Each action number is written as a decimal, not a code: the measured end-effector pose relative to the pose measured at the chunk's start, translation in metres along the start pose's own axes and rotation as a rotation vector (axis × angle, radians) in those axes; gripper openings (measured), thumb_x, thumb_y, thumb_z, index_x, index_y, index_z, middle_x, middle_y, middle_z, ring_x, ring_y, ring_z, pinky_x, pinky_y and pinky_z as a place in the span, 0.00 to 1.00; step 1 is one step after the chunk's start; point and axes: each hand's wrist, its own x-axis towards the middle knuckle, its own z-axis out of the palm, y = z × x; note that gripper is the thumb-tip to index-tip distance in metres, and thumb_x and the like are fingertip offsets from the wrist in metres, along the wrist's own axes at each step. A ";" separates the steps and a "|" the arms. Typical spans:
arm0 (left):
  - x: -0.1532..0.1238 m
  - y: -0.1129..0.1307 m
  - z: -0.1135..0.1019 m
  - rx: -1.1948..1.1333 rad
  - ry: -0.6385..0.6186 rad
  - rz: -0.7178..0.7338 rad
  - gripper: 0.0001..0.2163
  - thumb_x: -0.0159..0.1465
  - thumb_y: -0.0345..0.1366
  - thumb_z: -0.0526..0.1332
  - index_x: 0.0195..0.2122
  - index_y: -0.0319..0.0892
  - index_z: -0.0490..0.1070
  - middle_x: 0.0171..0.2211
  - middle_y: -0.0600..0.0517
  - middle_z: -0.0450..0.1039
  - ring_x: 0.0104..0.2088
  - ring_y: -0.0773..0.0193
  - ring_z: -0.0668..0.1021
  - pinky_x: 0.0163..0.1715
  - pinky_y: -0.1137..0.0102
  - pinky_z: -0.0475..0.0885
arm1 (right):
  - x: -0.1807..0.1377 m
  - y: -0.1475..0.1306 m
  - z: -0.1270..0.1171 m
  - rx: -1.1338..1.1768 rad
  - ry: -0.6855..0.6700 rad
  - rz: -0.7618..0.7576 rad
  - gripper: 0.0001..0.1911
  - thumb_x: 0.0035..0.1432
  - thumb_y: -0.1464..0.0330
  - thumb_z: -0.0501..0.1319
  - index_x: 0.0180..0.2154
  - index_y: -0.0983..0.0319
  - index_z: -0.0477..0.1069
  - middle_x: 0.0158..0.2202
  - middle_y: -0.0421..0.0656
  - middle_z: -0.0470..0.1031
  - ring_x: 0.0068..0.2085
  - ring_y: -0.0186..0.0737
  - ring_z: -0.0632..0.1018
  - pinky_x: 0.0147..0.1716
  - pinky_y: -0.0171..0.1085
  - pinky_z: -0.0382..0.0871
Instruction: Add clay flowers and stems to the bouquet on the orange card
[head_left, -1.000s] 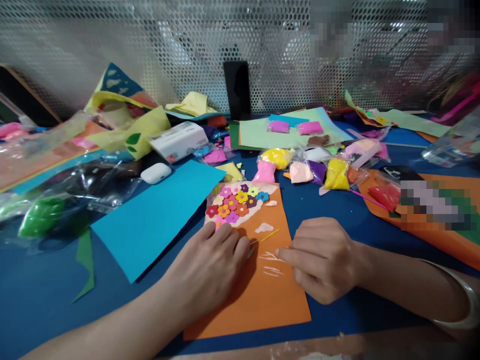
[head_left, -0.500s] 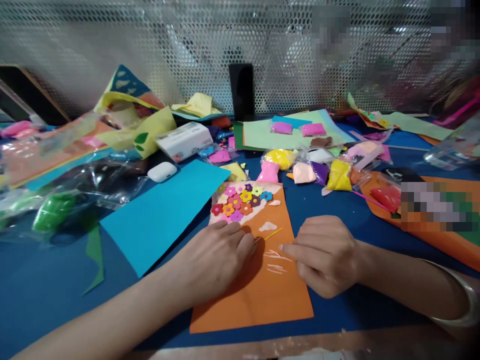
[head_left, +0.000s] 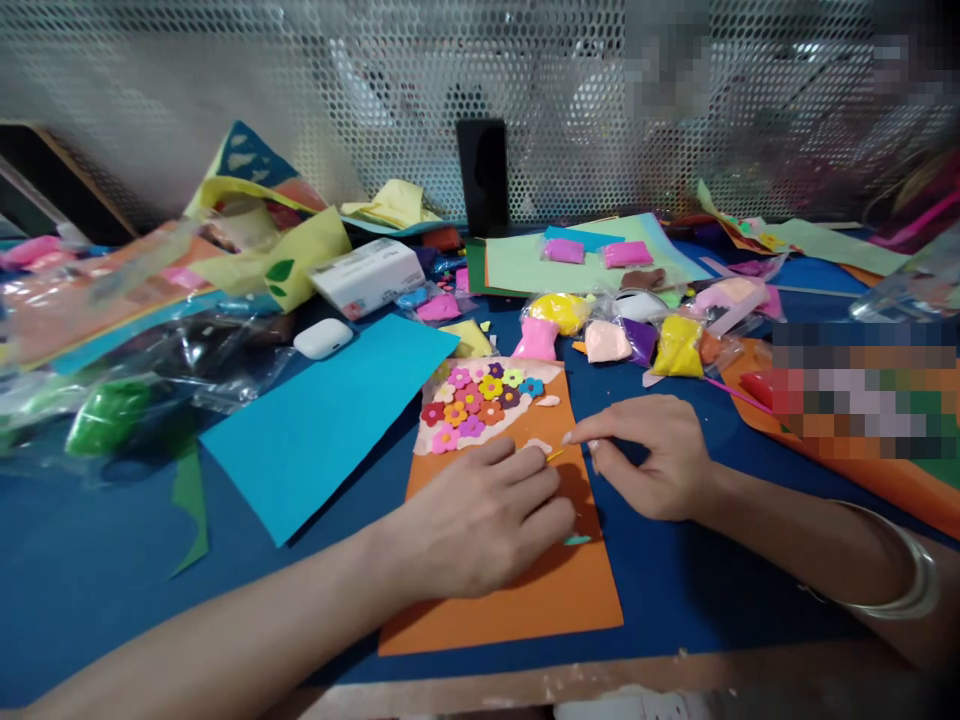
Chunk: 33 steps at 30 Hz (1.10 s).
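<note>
My left hand [head_left: 499, 515] rests over an orange sheet [head_left: 502, 625], its fingers curled down and its fingertips hidden. A teal sliver [head_left: 577, 540] shows just beyond this hand; whether it is held I cannot tell. A thin yellow strip [head_left: 555, 455] lies at the knuckles, near the index fingertip of my right hand [head_left: 660, 455]. That hand hovers at the sheet's right edge, index finger stretched out and thumb a little apart, with nothing visible between them. Small colourful flowers [head_left: 480, 405] cluster on a pale pink area at the sheet's top. White cloud-like patches are partly covered by my left hand.
A bright blue sheet [head_left: 330, 430] lies left of the orange one, beside a white earbud case [head_left: 322, 340]. Bags of coloured clay [head_left: 679, 347] line the back. A dark phone [head_left: 484, 178] stands against the perforated metal panel [head_left: 555, 60]. More orange paper [head_left: 757, 400] lies at right.
My left hand has moved right and slightly down, covering the white lines on the sheet. My right hand has shifted up, and its index finger and thumb have spread apart.
</note>
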 end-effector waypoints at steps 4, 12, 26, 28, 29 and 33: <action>-0.006 -0.012 -0.009 -0.063 0.035 -0.164 0.14 0.70 0.29 0.47 0.31 0.39 0.69 0.25 0.52 0.70 0.26 0.65 0.68 0.29 0.70 0.65 | -0.002 -0.002 0.002 0.029 -0.020 -0.044 0.12 0.55 0.78 0.53 0.28 0.63 0.74 0.15 0.35 0.68 0.16 0.28 0.66 0.19 0.29 0.60; -0.022 -0.029 -0.036 -0.166 -0.190 -0.332 0.09 0.68 0.33 0.54 0.36 0.42 0.74 0.27 0.51 0.72 0.29 0.65 0.73 0.28 0.70 0.66 | -0.008 0.002 0.004 0.043 -0.109 -0.076 0.11 0.52 0.78 0.53 0.29 0.63 0.73 0.17 0.36 0.71 0.17 0.30 0.68 0.20 0.30 0.60; -0.023 -0.019 -0.029 -0.112 -0.205 -0.357 0.02 0.59 0.29 0.58 0.31 0.42 0.69 0.27 0.52 0.72 0.28 0.64 0.72 0.28 0.69 0.64 | -0.010 0.002 0.005 -0.023 -0.113 -0.057 0.11 0.53 0.78 0.54 0.28 0.65 0.75 0.16 0.36 0.70 0.17 0.29 0.68 0.21 0.31 0.59; -0.023 -0.017 -0.031 -0.101 -0.203 -0.360 0.02 0.59 0.31 0.58 0.31 0.41 0.69 0.27 0.52 0.72 0.27 0.64 0.72 0.28 0.68 0.64 | -0.009 0.002 0.004 -0.075 -0.107 -0.020 0.12 0.54 0.77 0.54 0.28 0.65 0.75 0.15 0.35 0.68 0.16 0.28 0.66 0.21 0.31 0.57; -0.023 -0.016 -0.032 -0.099 -0.209 -0.364 0.02 0.60 0.32 0.58 0.32 0.41 0.70 0.27 0.52 0.73 0.27 0.63 0.72 0.29 0.67 0.64 | -0.009 0.002 0.004 -0.096 -0.110 -0.004 0.12 0.54 0.77 0.54 0.28 0.65 0.76 0.14 0.35 0.67 0.16 0.28 0.66 0.21 0.31 0.56; -0.024 -0.012 -0.034 -0.121 -0.280 -0.404 0.04 0.59 0.34 0.58 0.34 0.42 0.72 0.29 0.52 0.74 0.27 0.62 0.74 0.29 0.66 0.64 | -0.009 0.001 0.005 -0.139 -0.164 0.032 0.13 0.54 0.76 0.53 0.25 0.64 0.75 0.13 0.35 0.65 0.16 0.29 0.65 0.20 0.33 0.52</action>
